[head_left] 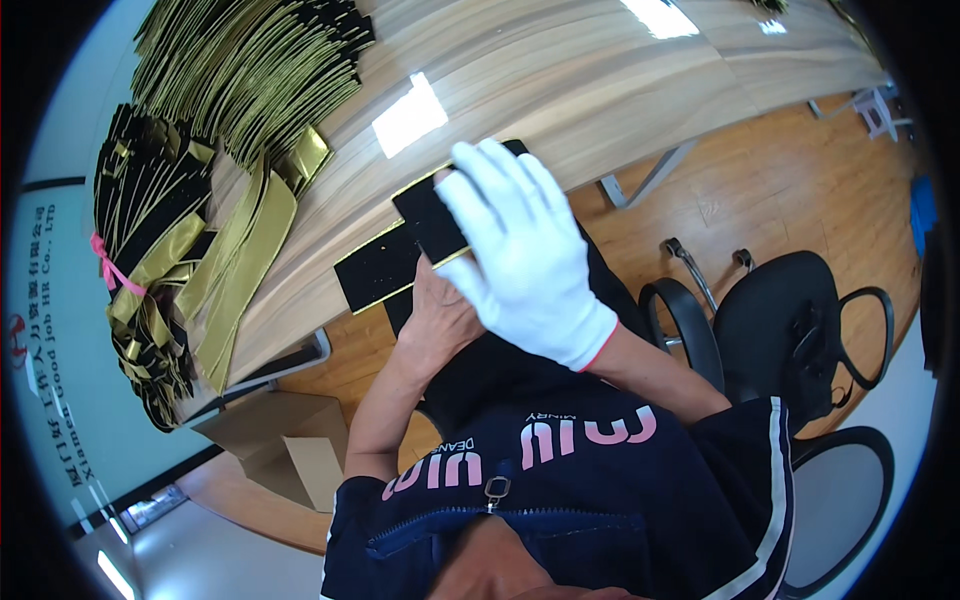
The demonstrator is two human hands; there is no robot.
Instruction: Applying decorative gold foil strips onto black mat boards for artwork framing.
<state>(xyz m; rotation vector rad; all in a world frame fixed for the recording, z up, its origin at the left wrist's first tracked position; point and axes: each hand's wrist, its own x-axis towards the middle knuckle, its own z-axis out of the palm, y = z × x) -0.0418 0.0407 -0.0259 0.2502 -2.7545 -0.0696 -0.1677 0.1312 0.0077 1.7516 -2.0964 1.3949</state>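
Note:
A black ribbon band [375, 268] with thin gold edges lies at the table's near edge, one part lapped over another. My bare left hand [443, 315] grips it from below at the near side. Most of its fingers are hidden under the band and behind the other hand. Over the band's upper part lies my right hand [525, 250] in a white glove. Its fingers are stretched out flat and the thumb stands apart, touching the black surface. Gold specks dot the band's left part.
A fanned pile of black, gold-edged ribbons [250, 75] covers the far left of the table [540, 80]. Nearer, a bundle with a pink tie [115, 265] and loose gold ribbons [240, 265] hang over the edge. A cardboard box [290, 440] and a black chair [775, 320] stand below.

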